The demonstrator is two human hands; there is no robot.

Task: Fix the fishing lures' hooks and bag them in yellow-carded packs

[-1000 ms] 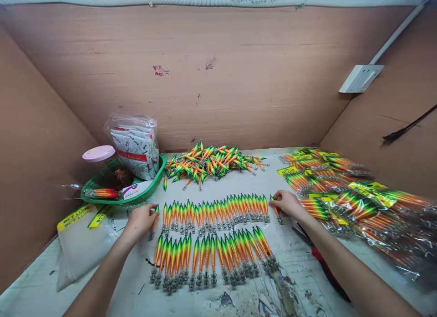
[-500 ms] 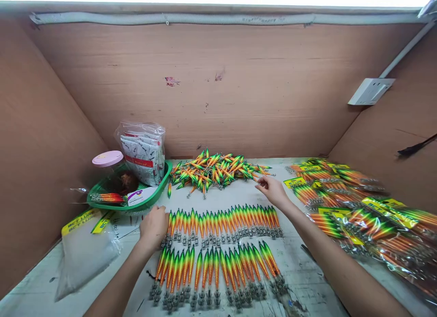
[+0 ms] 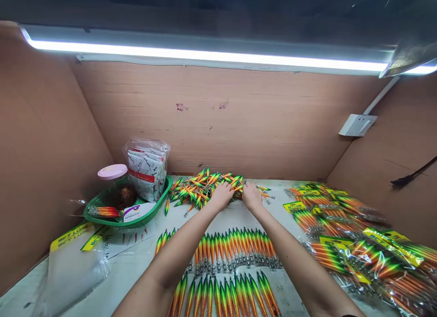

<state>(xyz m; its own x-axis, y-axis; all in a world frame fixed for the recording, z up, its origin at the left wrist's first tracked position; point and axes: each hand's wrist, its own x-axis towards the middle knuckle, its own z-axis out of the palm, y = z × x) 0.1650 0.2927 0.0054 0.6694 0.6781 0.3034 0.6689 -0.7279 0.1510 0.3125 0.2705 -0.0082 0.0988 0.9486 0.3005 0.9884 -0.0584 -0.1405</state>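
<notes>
Lures nearest me lie in two tidy rows, long axes running away from me, green noses far, hooks near. Beyond those rows, my left hand and right hand rest side by side on the loose pile, fingers curled in; whether they pinch any, I cannot tell. Pile lures point every way, so I judge tangled hooks could snag fingers or drag extras onto the rows.
</notes>
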